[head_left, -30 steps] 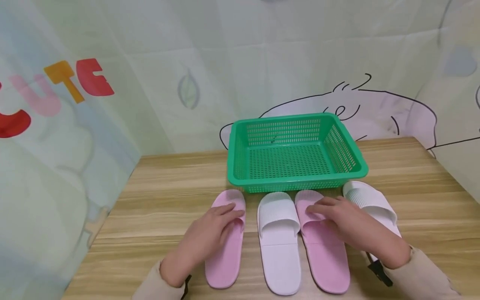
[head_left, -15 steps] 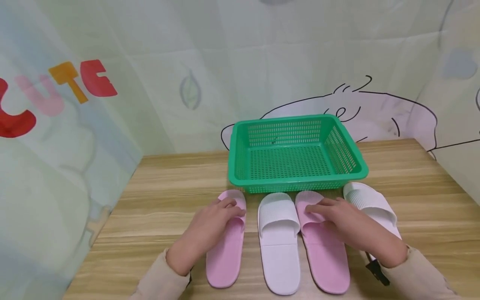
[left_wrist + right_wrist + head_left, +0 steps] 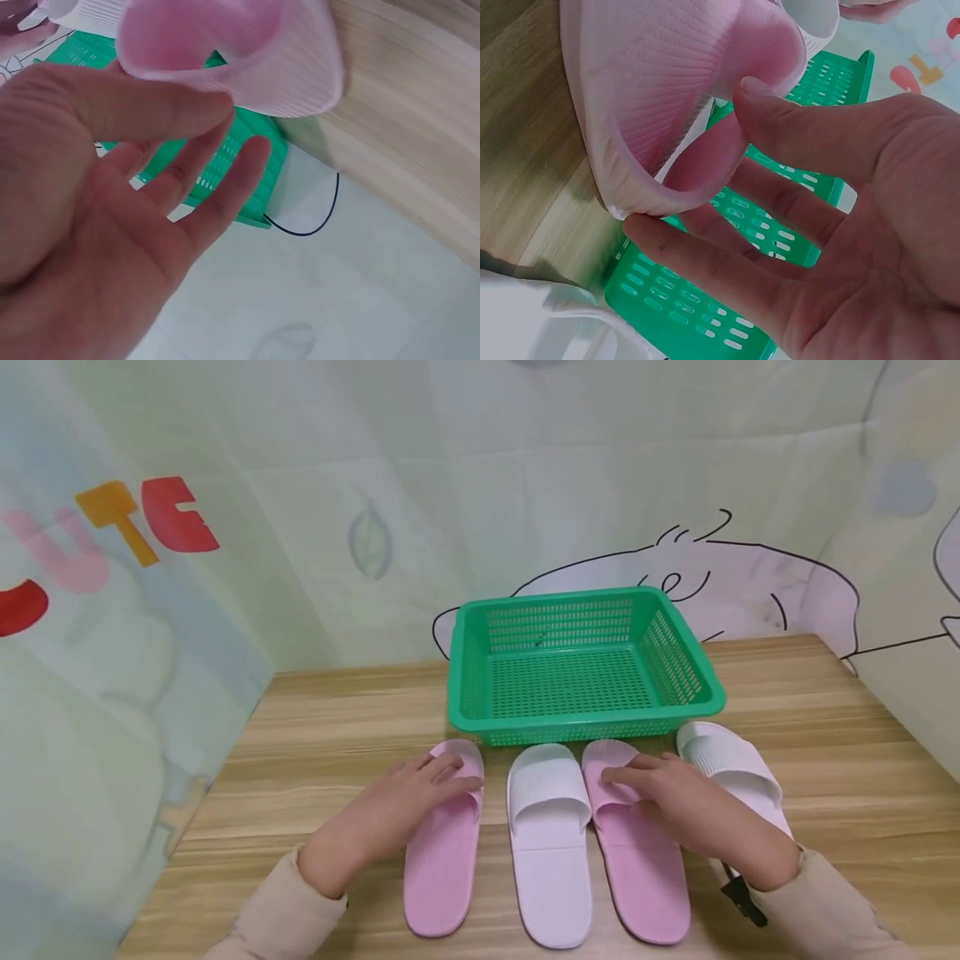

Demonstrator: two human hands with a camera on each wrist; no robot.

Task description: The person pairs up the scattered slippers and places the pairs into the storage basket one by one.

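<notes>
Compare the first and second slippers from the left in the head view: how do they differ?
The first slipper is pink; the second slipper is white. In that view, the first slipper's toe leans right, while the second slipper's leans slightly left. The left hand partly covers the first slipper; no hand covers the second slipper. Both lie sole-down on the wooden table, toes toward the green basket.

My sleeves (image 3: 288,906) were beige. Low in the frame I saw pink slippers (image 3: 648,885) and white slippers (image 3: 553,893), their straps (image 3: 652,82) finely ribbed; mid-frame, a green latticed basket (image 3: 588,722); the surface (image 3: 337,718) was brown, streaked with wood grain.
</notes>
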